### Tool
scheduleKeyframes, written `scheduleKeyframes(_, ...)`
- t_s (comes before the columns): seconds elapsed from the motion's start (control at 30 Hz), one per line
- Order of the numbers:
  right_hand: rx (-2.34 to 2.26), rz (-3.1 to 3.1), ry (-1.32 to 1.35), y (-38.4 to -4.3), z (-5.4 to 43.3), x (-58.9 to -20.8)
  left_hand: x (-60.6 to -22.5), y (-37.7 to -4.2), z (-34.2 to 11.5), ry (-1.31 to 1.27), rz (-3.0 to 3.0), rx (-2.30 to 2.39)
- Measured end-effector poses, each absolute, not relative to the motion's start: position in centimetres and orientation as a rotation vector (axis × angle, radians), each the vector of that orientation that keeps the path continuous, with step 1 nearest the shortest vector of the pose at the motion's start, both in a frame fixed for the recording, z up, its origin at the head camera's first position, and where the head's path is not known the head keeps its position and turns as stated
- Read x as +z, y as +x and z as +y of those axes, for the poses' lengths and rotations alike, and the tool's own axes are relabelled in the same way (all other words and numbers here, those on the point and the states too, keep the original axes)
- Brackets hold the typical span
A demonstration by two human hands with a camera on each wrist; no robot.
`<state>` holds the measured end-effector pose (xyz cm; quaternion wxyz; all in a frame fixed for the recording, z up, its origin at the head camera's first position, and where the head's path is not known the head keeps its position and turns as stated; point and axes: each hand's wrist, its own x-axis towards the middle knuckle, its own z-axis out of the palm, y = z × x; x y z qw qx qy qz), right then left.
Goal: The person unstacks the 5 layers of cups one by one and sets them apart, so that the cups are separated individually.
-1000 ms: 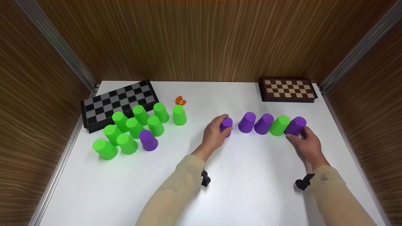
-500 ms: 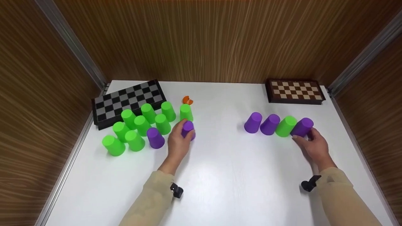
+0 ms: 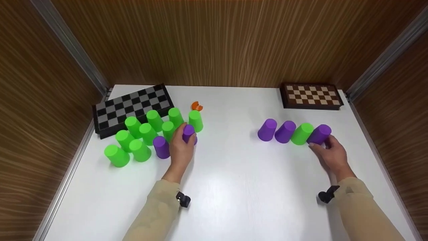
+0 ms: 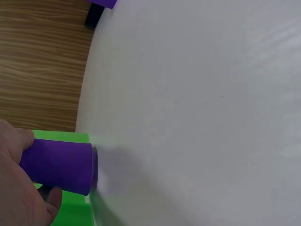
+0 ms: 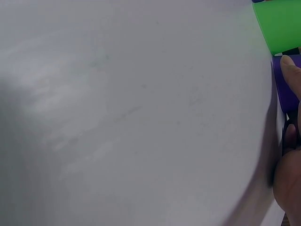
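Note:
My left hand grips an upside-down purple cup at the right side of the left-hand group of cups. In the left wrist view, thumb and fingers lie on either side of this purple cup, its rim at or just above the table. A second purple cup stands just left of that hand, partly covered by it. My right hand holds the purple cup at the right end of a row. Beside it in the row are a green cup and two purple cups.
Several upside-down green cups make up most of the left group. Behind them lies a black and grey checkerboard. An orange piece lies near the back, and a brown chessboard at the back right. Wooden panels enclose the white table.
My left hand has carried its purple cup from beside the right row leftward to the left group. My right hand stays at its cup. The head view has shifted slightly.

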<state>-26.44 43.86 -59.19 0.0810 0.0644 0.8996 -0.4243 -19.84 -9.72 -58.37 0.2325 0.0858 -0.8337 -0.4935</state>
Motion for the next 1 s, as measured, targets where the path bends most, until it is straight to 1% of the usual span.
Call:
scheduleKeyframes(0.3, -1.278, 2.684, 0.208, -26.6, 44.2, -59.1, -58.0, -20.2, -9.8, 0.147, -2.265, -1.216)
scheduleKeyframes(0.43, -1.294, 2.654, 0.232, -26.5, 44.2, -59.1, -56.7, -20.1, -9.8, 0.082, -2.224, -1.142)
scheduleKeyframes(0.57, -1.308, 2.630, 0.251, -26.4, 44.2, -59.2, -54.4, -20.3, -9.1, 0.008, -2.184, -1.102)
scheduleKeyframes(0.77, -1.327, 2.639, 0.237, -26.5, 44.1, -59.1, -51.6, -22.0, -5.0, -0.158, -2.180, -1.129)
scheduleKeyframes(0.87, -1.329, 2.644, 0.230, -26.4, 44.0, -59.0, -51.0, -23.1, -2.0, -0.210, -2.269, -1.218)
scheduleKeyframes(1.0, -1.318, 2.659, 0.223, -26.4, 43.8, -59.0, -51.2, -24.8, 2.3, -0.241, -2.430, -1.410)
